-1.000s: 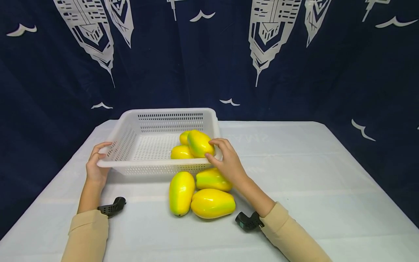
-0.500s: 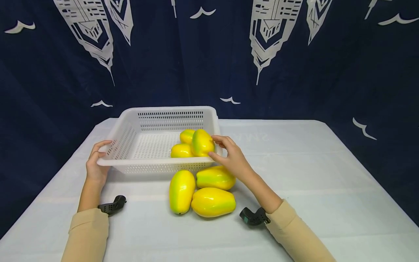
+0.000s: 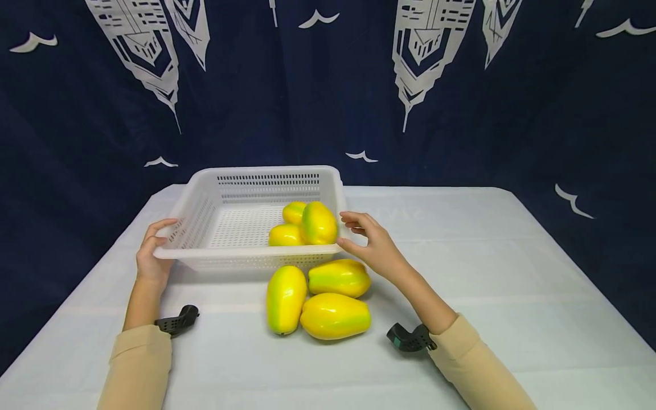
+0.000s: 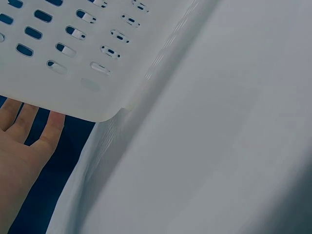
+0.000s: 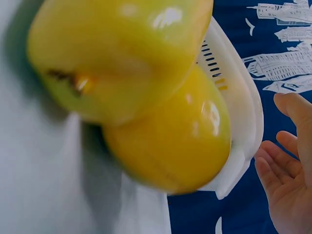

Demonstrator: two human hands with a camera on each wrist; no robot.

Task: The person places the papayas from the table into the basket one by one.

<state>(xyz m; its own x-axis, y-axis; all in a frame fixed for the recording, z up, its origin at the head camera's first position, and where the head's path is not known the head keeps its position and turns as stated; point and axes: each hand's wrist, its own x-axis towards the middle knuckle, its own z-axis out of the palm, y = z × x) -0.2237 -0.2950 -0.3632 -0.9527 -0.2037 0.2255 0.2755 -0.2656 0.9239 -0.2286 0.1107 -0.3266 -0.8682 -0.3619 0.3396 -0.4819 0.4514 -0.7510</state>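
Note:
A white perforated plastic basket (image 3: 251,253) stands at the back left of the table. My left hand (image 3: 152,256) grips its front left corner, fingers at the rim; the left wrist view shows that hand's fingers (image 4: 51,129) partly hidden behind the basket wall. Three glossy yellow-green papayas lie inside at the right end, the nearest papaya (image 3: 319,223) against the right wall. Beside that wall my right hand (image 3: 376,245) holds nothing, fingers loosely bent and fingertips right at the rim. In front of the basket lie three more: an upright-lying papaya (image 3: 285,300), a rear papaya (image 3: 339,278) and a front papaya (image 3: 335,316).
A white cloth covers the table (image 3: 487,273), which reaches far to the right of the basket. Behind it hangs a dark blue curtain (image 3: 307,91) with white prints. Black wrist cameras (image 3: 177,320) sit on both wrists.
My right hand has let go of a papaya in the basket and drawn back right, past the rim. That papaya has turned more upright. The left hand stays on the basket.

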